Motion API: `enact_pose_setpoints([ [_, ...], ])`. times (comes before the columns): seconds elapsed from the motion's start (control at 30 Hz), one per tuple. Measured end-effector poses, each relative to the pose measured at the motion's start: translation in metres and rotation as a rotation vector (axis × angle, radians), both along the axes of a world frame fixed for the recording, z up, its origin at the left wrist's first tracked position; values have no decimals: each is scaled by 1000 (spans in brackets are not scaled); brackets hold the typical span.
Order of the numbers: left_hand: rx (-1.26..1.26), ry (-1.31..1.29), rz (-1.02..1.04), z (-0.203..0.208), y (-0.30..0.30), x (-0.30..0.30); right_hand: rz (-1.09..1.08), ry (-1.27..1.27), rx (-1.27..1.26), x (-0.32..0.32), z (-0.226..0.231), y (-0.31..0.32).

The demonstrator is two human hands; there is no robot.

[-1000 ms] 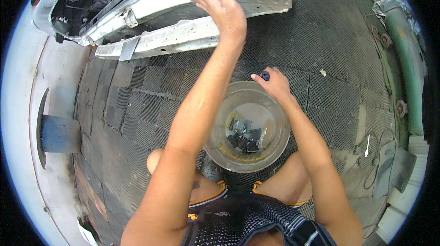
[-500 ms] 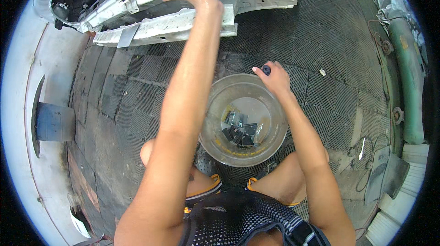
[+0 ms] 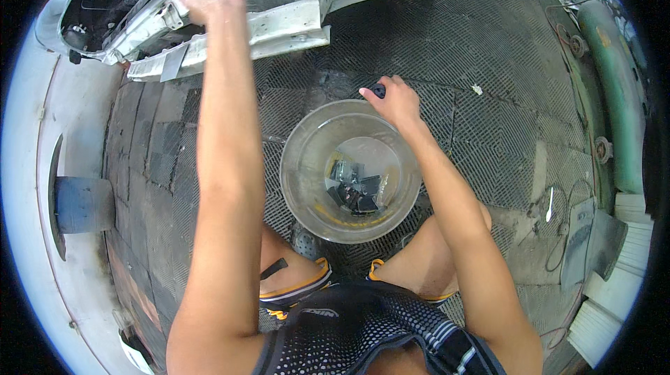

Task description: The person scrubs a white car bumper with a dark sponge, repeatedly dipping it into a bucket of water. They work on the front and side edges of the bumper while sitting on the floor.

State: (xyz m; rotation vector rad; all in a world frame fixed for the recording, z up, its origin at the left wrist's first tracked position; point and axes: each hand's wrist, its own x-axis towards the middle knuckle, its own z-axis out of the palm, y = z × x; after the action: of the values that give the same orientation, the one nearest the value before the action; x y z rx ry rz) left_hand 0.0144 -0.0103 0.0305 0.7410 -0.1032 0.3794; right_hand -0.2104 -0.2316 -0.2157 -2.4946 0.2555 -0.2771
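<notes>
My left hand (image 3: 218, 9) is stretched out to the white car-body panel (image 3: 286, 15) at the upper left. It lies over the panel's ledge, smeared by motion, and its fingers are hidden. Near the far rim of a round translucent basin (image 3: 296, 186), my right hand (image 3: 399, 104) is closed round a short dark cylinder (image 3: 379, 90) with a round hollow in its end. The basin stands between my feet, and at its bottom lie several dark flat pieces (image 3: 366, 202) in water.
A small black strip (image 3: 273, 268) lies on my left thigh. At the left is a blue drum (image 3: 85, 195) beside a pale wall. A green cylinder (image 3: 611, 96) lies along the right side, with cables and flat panels (image 3: 578, 253) near it. Ribbed black mats (image 3: 481, 151) cover the floor.
My left hand has moved left along the panel, its wrist now turned so the fingers no longer show. The whole view has shifted slightly. My right hand keeps its hold near the basin.
</notes>
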Motion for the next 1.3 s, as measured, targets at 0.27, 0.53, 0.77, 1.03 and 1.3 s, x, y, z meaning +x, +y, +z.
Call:
enact_pose_setpoints([
  [0.27, -91, 168, 22, 6, -128, -94, -36, 107, 73, -11, 5, -6],
  [0.53, 37, 318, 294, 0, -12, -14, -14, 25, -3, -3, -2, 0],
  [0.77, -29, 256, 164, -69, -21, -38, 14, 156, 145, 5, -16, -7],
  [1.03, -68, 268, -34, -103, 8, -79, -44, -409, -93, -3, 7, 18],
  [1.3, -308, 208, -139, -96, 41, -85, 429, 99, 183, -20, 47, 65],
])
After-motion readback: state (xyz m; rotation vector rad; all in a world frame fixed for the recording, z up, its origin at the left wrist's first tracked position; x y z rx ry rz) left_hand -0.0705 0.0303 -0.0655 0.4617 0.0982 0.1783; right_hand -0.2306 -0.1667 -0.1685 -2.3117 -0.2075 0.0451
